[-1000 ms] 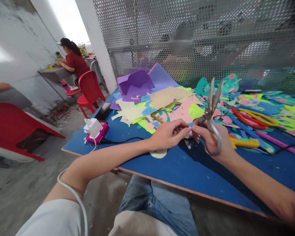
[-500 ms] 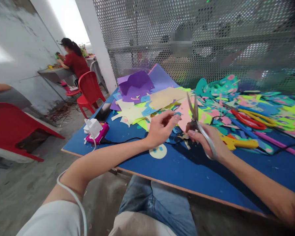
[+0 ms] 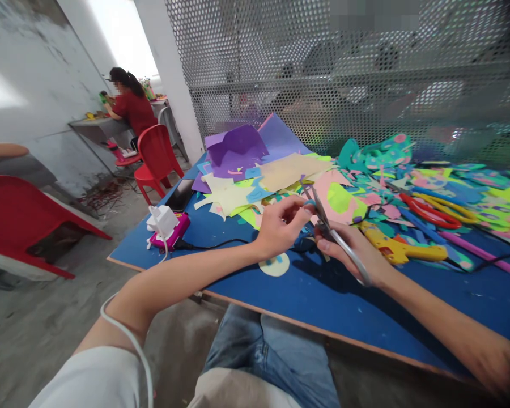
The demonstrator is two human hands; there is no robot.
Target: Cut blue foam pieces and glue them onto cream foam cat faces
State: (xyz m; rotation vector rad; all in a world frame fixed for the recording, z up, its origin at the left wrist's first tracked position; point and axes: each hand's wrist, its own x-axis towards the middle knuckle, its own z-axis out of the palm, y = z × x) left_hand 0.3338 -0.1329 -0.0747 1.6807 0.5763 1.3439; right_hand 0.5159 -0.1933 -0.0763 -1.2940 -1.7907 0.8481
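Between the fingertips of my left hand [image 3: 283,224] is a small blue piece [image 3: 309,204], mostly hidden by the thumb and finger. My right hand [image 3: 355,249] is closed round the handles of a pair of scissors [image 3: 321,207], whose blades point up and to the left. The slightly parted blades are right beside the blue piece; whether they touch it I cannot tell. Under my left wrist, a pale yellow disc [image 3: 275,266] with small blue pieces on it lies on the blue table [image 3: 238,277].
Coloured sheets and scraps [image 3: 297,170] pile along the back. On the right lie a yellow glue gun [image 3: 402,246] and red-handled scissors [image 3: 429,209]. A white plug [image 3: 164,221] sits on a pink power block [image 3: 182,226] at left. Another person [image 3: 134,107] sits far off.
My right hand has moved the scissors left, up to the blue piece at my left fingertips. The blades have tilted left. My left hand has barely moved.
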